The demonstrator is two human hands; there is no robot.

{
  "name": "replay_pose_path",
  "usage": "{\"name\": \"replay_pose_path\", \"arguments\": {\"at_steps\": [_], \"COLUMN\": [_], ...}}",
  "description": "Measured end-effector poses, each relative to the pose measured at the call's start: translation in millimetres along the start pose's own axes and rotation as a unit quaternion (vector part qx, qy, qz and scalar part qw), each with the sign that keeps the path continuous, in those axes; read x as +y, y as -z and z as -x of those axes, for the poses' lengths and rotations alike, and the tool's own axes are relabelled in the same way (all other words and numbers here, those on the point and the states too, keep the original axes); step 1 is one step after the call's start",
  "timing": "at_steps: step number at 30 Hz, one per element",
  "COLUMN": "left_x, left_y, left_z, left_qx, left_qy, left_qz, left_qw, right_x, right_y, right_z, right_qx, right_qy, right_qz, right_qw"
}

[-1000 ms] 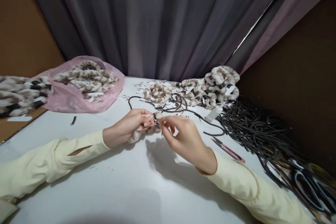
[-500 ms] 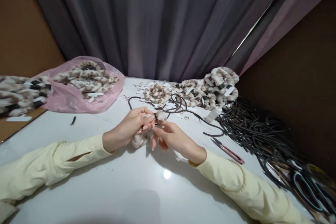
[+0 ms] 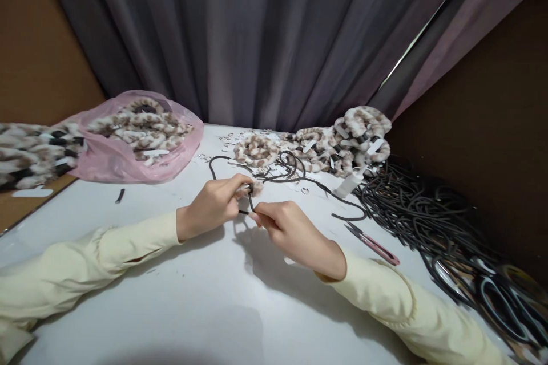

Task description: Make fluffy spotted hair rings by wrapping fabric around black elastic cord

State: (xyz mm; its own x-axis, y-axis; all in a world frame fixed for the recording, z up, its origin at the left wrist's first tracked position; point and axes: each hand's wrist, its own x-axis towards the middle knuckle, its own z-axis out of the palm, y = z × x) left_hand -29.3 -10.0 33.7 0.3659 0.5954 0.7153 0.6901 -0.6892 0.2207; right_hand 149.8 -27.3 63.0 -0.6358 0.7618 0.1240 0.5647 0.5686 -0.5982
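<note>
Near the middle of the white table, my left hand [image 3: 214,207] is closed around a fluffy brown-and-white piece [image 3: 257,187], mostly hidden behind the fingers. A thin black cord [image 3: 251,203] runs down from that piece to my right hand [image 3: 291,231], whose thumb and fingertips pinch it. The cord looks taut between the two hands. Just beyond them lies a coiled brown-and-white plush ring [image 3: 256,150], with a loose length of black cord [image 3: 295,166] beside it.
A pink plastic bag [image 3: 128,174] of plush pieces stands back left. More tagged plush rings [image 3: 363,128] are piled back right, beside a small white bottle [image 3: 347,183]. Pink-handled snips [image 3: 374,245], a heap of black cords [image 3: 411,205] and large scissors [image 3: 499,308] lie right.
My right hand has drawn back a little from the left, pulling the cord out between them. The left hand has turned, and the plush piece below it no longer shows.
</note>
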Motion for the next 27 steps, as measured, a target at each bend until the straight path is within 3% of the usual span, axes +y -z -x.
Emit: {"name": "replay_pose_path", "arguments": {"at_steps": [4, 8, 13, 16, 20, 27], "left_x": [1, 1, 11, 19, 26, 38], "left_y": [0.7, 3.5, 13.1, 17.3, 19.6, 26.3], "left_z": [0, -4, -16, -18, -14, -10], "left_qx": [-0.017, -0.084, -0.119, -0.136, -0.143, -0.127], "left_qy": [0.002, 0.036, 0.097, 0.066, 0.041, 0.040], "left_qz": [0.008, 0.032, 0.078, 0.116, 0.162, 0.239], "left_qw": [1.000, 0.995, 0.985, 0.982, 0.976, 0.962], "right_x": [-5, -9, -3, 7, 16, 9], "right_y": [1, 3, 14, 21, 21, 18], "right_z": [6, 10, 6, -2, -11, -11], "right_qx": [0.005, 0.030, 0.110, 0.131, 0.117, 0.095], "right_qy": [0.016, 0.088, 0.141, 0.126, 0.102, 0.081], "right_qz": [0.103, 0.227, 0.320, 0.254, 0.102, -0.051], "right_qw": [0.995, 0.970, 0.930, 0.950, 0.983, 0.991]}}
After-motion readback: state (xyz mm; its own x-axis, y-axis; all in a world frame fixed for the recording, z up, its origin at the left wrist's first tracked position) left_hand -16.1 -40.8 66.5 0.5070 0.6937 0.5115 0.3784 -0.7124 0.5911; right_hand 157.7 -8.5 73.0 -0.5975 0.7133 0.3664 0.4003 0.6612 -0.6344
